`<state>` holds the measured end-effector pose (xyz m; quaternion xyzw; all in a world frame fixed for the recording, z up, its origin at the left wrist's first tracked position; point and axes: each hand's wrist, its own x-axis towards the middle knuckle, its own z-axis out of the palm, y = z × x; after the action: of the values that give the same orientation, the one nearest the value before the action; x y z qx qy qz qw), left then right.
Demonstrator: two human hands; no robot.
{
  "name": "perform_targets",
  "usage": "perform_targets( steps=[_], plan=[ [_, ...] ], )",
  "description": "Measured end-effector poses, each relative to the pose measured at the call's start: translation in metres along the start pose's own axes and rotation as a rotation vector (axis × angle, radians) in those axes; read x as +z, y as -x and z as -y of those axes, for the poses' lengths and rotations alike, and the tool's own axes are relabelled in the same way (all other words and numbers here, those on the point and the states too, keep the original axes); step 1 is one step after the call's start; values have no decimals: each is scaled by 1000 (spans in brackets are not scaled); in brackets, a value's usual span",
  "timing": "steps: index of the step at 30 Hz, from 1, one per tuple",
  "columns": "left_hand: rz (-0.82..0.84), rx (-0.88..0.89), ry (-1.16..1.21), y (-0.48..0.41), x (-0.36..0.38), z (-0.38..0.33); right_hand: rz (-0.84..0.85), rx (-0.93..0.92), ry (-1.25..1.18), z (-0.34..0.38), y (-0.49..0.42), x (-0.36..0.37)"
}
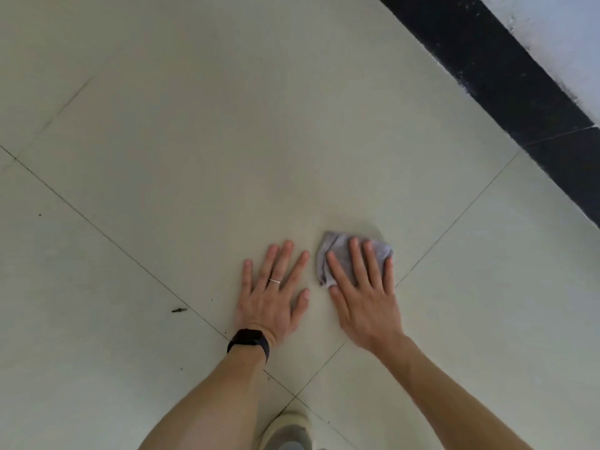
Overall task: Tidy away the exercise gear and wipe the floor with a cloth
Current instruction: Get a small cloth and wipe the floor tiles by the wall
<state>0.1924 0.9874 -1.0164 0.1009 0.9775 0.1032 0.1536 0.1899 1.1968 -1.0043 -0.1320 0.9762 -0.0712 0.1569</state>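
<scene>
The right hand (365, 297) lies flat, fingers straight, pressing the grey cloth (341, 254) to the tiled floor (194, 157). At its nine o'clock, the left hand (272, 297) rests spread on the floor, holding nothing.

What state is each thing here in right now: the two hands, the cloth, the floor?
Left hand: flat on the floor, fingers spread, holding nothing.
Right hand: fingers straight, pressing the cloth down.
Cloth: grey, crumpled, on the floor under those fingers.
Floor: pale tiles, dark specks at left.
Watch: strapped on the left wrist.
</scene>
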Motion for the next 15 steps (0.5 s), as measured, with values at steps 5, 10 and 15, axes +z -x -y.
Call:
perform_targets(
  steps=[5, 10, 15],
  plan=[
    [75, -25, -23, 1, -2, -1, 130, -126, 22, 38, 120, 35],
    [86, -58, -66, -1, -3, -3, 119, -130, -23, 32, 116, 35],
    [176, -75, -55, 3, -23, -12, 71, -100, -80, 36, 120, 35]
  ],
)
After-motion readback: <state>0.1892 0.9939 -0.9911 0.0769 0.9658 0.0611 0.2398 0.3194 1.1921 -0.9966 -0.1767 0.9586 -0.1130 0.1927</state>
